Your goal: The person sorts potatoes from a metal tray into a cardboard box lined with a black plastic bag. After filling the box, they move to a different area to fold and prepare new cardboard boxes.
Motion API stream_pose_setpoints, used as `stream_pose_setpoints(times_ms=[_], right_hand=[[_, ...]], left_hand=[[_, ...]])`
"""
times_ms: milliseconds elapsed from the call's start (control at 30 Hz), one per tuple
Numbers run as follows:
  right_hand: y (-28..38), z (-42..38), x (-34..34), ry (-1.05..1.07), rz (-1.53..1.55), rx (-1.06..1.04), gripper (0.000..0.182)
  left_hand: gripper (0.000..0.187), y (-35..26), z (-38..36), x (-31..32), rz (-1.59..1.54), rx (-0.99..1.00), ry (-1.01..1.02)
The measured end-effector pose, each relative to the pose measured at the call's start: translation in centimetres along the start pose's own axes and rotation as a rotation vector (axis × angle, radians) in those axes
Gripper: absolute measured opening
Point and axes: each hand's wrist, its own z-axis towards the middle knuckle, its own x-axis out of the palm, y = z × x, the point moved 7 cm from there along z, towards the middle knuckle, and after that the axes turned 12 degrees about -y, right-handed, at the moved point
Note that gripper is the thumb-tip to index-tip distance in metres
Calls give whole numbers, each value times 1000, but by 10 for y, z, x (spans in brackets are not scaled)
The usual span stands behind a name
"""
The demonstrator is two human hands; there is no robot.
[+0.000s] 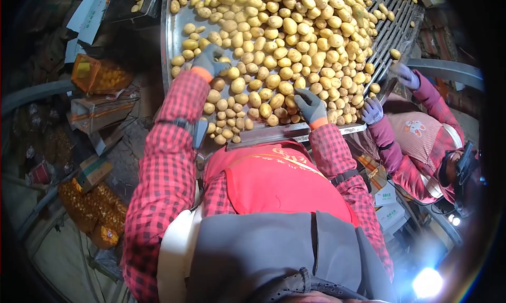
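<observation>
My left hand [211,61], in a grey glove with an orange cuff, reaches over the left side of the metal sorting table [182,23]. Its thumb and fingers curve around a potato [224,60]. Near the front edge, my right hand [311,107] wears a matching glove. Its fingers are stretched out and slightly apart, touching the heaped potatoes [287,55]; nothing shows in its grasp. Smaller potatoes [226,113] lie together at the front left, between my arms.
Right of me, a co-worker's gloved hands [372,111] are at the table's edge beside a slatted grate [395,26]. An orange crate [100,74], cardboard boxes [95,171] and filled mesh bags [95,208] stand at left. A bright lamp [427,283] shines at lower right.
</observation>
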Motion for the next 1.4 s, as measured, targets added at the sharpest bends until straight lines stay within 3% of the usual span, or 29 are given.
stream_pose_setpoints(times_ms=[33,67,100,133,200,267,300,367,400,433,500,567,633,667,700,767,800,833,900,967,1000,1033,1100,1233,1300,1367,1400], right_hand=[[3,0,3,-3,-1,7,44],[10,-3,11,82,225,126,44],[19,-9,19,171,450,247,45],[41,-21,29,233,639,469,47],[35,-18,45,263,580,484,47],[6,-17,59,263,571,459,45],[-12,-15,59,252,499,439,43],[-15,-15,55,240,428,421,41],[-10,-19,51,247,496,485,39],[-7,-22,49,252,565,549,38],[-13,-19,49,245,547,522,36],[-2,-16,47,216,422,403,35],[-7,-20,48,238,463,509,35],[-12,-20,51,307,435,489,37],[-16,-20,53,375,408,467,38],[-5,-34,47,416,501,580,45],[1,-38,49,446,562,609,49],[12,-43,50,475,625,634,53],[30,-53,53,486,745,682,56],[34,-54,59,471,966,675,55],[31,-53,49,502,859,628,55],[18,-50,45,496,861,629,55],[-4,-47,48,625,883,548,57],[-1,-48,43,454,963,686,49],[-18,-44,49,463,958,702,54],[-14,-41,52,503,939,577,62],[7,-38,46,552,779,87,65]], left_hand=[[57,11,-9,-8,-339,-102,-205],[53,-17,-26,-10,-338,-146,-173],[46,-14,-34,15,-417,-5,-202],[42,-35,-53,21,-556,5,-144],[37,-48,-75,27,-699,19,-98],[34,-24,-86,27,-371,50,-381],[34,-22,-94,28,-372,46,-380],[33,-33,-117,56,51,212,-7],[36,-35,-129,69,267,189,92],[36,-41,-129,75,267,189,97],[46,-47,-127,86,648,283,35],[55,-48,-108,87,617,216,29],[47,-43,-97,81,447,75,113],[48,-32,-89,74,197,32,-51],[48,-27,-89,70,197,33,-51],[51,-15,-91,58,-87,-144,-143],[56,-20,-97,59,-288,-211,-154],[56,-47,-106,50,-281,-210,-146],[53,-121,-130,56,-505,-74,290],[51,-123,-120,56,-382,9,189],[49,-125,-111,54,-257,96,94],[49,-111,-103,63,-258,99,99],[46,-67,-79,70,58,94,-62],[49,-79,-48,80,347,89,65],[52,-87,-43,82,452,126,237],[49,-85,-42,77,448,193,171],[47,-78,-42,76,419,130,214]])
